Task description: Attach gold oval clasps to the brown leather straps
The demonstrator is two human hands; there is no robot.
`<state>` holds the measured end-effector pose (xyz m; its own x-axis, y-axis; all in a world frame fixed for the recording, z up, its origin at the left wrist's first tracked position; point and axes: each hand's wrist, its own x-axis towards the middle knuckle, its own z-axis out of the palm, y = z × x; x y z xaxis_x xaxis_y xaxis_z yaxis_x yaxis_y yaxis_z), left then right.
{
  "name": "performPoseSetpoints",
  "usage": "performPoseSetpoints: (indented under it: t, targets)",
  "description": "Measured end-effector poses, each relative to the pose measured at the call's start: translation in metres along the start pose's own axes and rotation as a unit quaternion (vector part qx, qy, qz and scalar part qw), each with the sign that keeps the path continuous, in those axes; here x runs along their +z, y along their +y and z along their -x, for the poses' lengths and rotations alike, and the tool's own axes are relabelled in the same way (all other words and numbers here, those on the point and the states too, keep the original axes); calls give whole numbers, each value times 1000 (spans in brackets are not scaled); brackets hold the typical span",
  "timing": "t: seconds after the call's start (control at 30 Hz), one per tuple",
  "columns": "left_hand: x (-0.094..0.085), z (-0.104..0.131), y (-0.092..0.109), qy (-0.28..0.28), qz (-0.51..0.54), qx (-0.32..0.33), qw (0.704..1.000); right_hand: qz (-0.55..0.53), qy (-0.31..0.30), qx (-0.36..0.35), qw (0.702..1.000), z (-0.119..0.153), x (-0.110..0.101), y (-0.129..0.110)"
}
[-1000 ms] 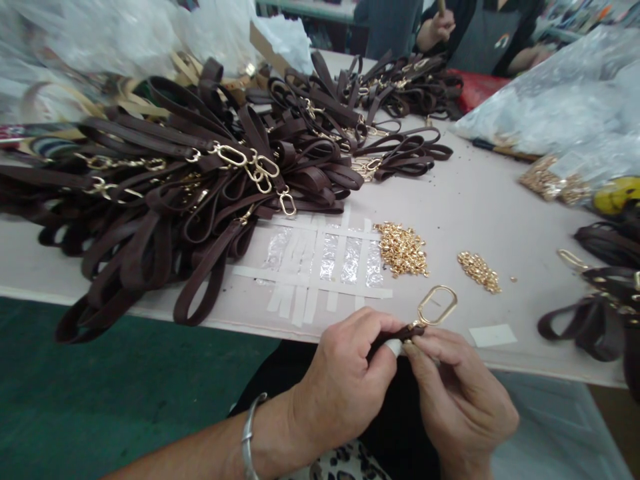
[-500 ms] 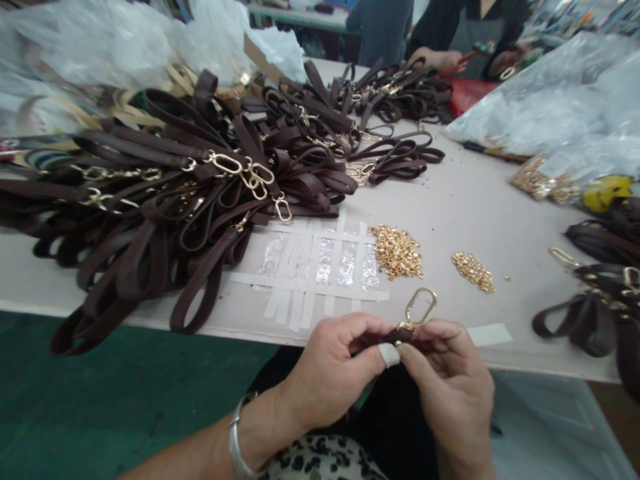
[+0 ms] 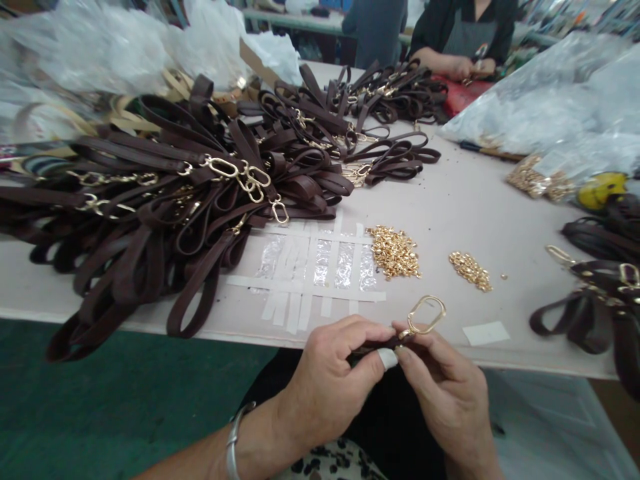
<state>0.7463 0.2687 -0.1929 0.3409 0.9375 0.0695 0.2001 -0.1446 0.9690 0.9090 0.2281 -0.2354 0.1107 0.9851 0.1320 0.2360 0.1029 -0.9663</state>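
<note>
Both my hands pinch a dark brown leather strap (image 3: 373, 347) just past the table's front edge. My left hand (image 3: 330, 380), with white tape round the thumb, closes on the strap from the left. Opposite it, my right hand (image 3: 445, 387) grips the strap end beside the gold clasp (image 3: 427, 315), an oval ring that sticks up above the fingers. Something small and gold shows between the thumb tips, too small to make out. Beyond the hands lie a larger heap of small gold studs (image 3: 395, 252) and a smaller heap of gold studs (image 3: 470, 270).
A big pile of brown straps (image 3: 200, 193) with gold clasps covers the left of the table (image 3: 425, 200). More straps (image 3: 595, 320) lie at the right edge. Taped clear film (image 3: 320, 267) sits mid-table. Plastic bags (image 3: 550, 100) stand behind; a co-worker (image 3: 455, 53) works across.
The gold oval ring has tilted to the right and turned more flatly. My hands stay closed on the strap in nearly the same place. The co-worker's hands have come together.
</note>
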Motion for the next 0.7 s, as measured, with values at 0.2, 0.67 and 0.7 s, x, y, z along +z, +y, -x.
performPoseSetpoints:
  t: [0.2,0.67,0.7]
  targets:
    - [1,2,-2,-9,-17,30,999,84,46,-80,992,6,0,7]
    - [-2,-8,-2,-47,43,-70,996,20,51,-54,997,-7,1,5]
    - [-3,-7,-2,-48,40,-72,995,11,50,-49,997,-7,2,5]
